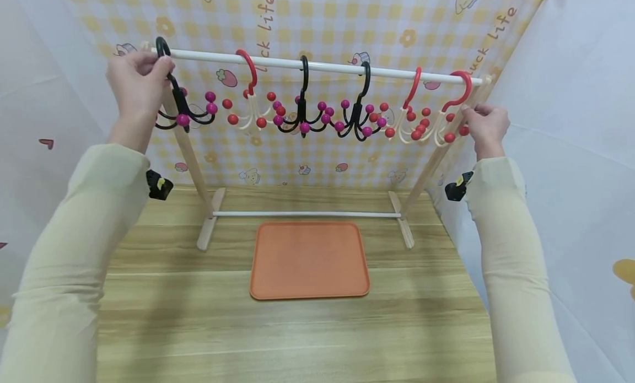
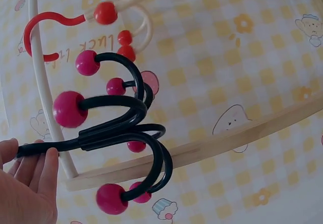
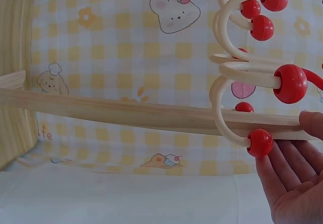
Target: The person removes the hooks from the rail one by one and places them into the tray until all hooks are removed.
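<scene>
My left hand (image 1: 136, 80) is raised to the far left end of the white rail (image 1: 322, 66), fingers curled around the shank of a black multi-prong hook (image 1: 181, 104) tipped with magenta balls. The hook's top loop sits over the rail, so the rail seems to carry its weight while my grip steadies it. In the left wrist view my fingers (image 2: 43, 166) pinch the black stem just beside the rail.

My right hand (image 1: 486, 124) is up at the opposite end, fingertips on the lower prongs of a cream hook with a red top loop and red balls (image 1: 453, 116). That hook hangs over the rail's right end. From the right wrist view my fingers (image 3: 287, 163) lie fairly straight under a cream prong, touching it rather than clenching; I cannot tell for certain whether they pinch it.

Between my hands four more hooks hang along the rail: a red-and-cream one (image 1: 248, 104), two black ones (image 1: 302, 116) (image 1: 359, 116), and another red-and-cream one (image 1: 414, 116).

The rail belongs to a wooden rack (image 1: 190, 151) standing on the bench (image 1: 173, 317). An empty orange tray (image 1: 310, 260) lies on the bench in front of the rack, well below the hooks.
</scene>
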Tool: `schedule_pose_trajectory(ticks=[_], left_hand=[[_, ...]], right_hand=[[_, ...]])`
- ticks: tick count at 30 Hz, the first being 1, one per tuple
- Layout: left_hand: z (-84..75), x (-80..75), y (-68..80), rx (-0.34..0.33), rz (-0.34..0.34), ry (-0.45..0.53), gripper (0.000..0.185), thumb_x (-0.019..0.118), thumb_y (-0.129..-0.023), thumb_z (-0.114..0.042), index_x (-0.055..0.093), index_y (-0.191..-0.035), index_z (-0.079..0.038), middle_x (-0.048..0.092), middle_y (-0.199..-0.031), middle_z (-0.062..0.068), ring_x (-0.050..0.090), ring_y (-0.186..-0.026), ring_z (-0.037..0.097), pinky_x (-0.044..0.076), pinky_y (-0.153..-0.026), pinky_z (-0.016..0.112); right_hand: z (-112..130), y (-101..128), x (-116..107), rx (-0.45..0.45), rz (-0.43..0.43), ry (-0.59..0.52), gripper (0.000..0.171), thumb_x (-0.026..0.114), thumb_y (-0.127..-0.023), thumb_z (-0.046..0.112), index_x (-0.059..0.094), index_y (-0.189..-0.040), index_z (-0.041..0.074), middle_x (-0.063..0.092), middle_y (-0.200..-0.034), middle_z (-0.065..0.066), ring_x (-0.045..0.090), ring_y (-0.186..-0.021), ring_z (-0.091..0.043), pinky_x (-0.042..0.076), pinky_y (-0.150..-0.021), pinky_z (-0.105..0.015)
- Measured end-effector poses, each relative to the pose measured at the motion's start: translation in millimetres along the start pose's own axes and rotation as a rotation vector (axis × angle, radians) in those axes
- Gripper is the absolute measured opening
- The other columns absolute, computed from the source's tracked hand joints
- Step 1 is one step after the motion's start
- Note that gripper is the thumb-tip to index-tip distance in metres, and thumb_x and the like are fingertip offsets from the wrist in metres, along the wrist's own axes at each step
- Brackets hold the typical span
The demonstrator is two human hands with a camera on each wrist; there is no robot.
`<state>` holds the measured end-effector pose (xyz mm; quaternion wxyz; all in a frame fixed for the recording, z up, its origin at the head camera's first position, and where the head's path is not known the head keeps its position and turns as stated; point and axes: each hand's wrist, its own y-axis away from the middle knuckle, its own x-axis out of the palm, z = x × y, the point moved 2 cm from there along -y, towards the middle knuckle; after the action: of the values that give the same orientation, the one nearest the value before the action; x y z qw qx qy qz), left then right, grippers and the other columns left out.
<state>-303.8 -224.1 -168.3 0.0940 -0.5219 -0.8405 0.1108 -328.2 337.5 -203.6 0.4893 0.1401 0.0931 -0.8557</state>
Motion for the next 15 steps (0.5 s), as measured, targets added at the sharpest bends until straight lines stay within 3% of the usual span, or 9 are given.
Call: schedule_pose_trajectory(ticks=[4,10,15], left_hand=[[9.1,-2.1,6.2,-0.018,0.018,-0.034,0.026,0.067,-0.078,-0.017,0.066,-0.101,-0.004,0.065,-0.077,-0.004,0.058,-0.068,0.007,0.045,-0.063,0.011],[24.1,-2.1,13.4,-0.049,0.039,-0.026,0.021,0.069,-0.076,-0.018,0.067,-0.094,-0.008,0.065,-0.079,-0.004,0.06,-0.072,0.009,0.046,-0.065,0.012],[36.7,0.5,23.8,-0.056,0.073,-0.071,0.032,0.066,-0.078,-0.021,0.062,-0.104,-0.003,0.066,-0.094,0.0,0.06,-0.078,0.009,0.046,-0.069,0.013]], right_hand=[[0.2,0.0,0.0,0.0,-0.005,0.01,0.057,0.06,-0.075,0.045,0.052,-0.124,0.017,0.05,-0.116,0.0,0.048,-0.092,-0.01,0.034,-0.093,-0.027],[-0.1,0.3,0.0,0.006,-0.004,-0.005,0.057,0.06,-0.076,0.044,0.051,-0.125,0.016,0.05,-0.116,0.0,0.048,-0.098,-0.012,0.034,-0.094,-0.026],[-0.5,-0.5,-0.7,0.004,-0.001,-0.007,0.058,0.06,-0.076,0.044,0.05,-0.125,0.016,0.05,-0.116,0.0,0.049,-0.094,-0.011,0.034,-0.094,-0.026]])
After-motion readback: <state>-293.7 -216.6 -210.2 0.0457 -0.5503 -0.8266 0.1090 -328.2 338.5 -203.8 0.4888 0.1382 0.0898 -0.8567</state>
